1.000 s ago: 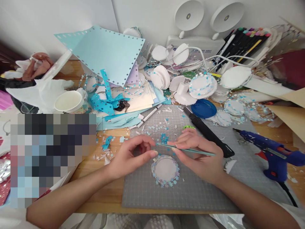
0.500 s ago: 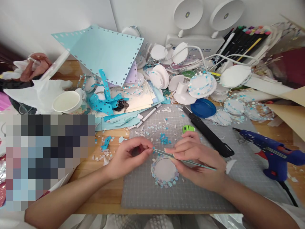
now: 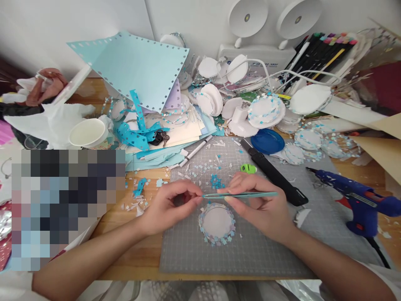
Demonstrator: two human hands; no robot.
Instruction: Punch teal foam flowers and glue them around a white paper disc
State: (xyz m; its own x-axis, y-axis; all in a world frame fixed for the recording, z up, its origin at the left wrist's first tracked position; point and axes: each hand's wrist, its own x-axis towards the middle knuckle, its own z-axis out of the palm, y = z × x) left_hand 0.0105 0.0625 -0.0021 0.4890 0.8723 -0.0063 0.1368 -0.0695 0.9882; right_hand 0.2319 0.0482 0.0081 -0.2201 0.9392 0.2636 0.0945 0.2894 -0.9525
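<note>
My right hand [image 3: 260, 198] is closed on a pair of teal tweezers [image 3: 244, 195], held nearly level with the tips toward the left. Those tips meet the fingertips of my left hand [image 3: 175, 205], where thumb and forefinger pinch a tiny blue paper star [image 3: 203, 196], mostly hidden by the fingers. Just below, a round white disc [image 3: 216, 223] ringed with pale blue and lilac paper stars lies flat on the grey cutting mat [image 3: 188, 259]. Behind my hands is a small heap of bright blue paper stars [image 3: 216, 181].
A blue glue gun [image 3: 354, 192] rests at the right. Near it lie a black box cutter [image 3: 272, 171], a green punch [image 3: 248, 168] and a blue lid [image 3: 267, 141]. Decorated discs [image 3: 266, 109], paper sheets [image 3: 140, 69] and a paper cup [image 3: 88, 133] crowd the back.
The tweezers have swung from a slant down to the right to nearly level, their rear end rising. My right hand has turned with them; my left hand has barely moved.
</note>
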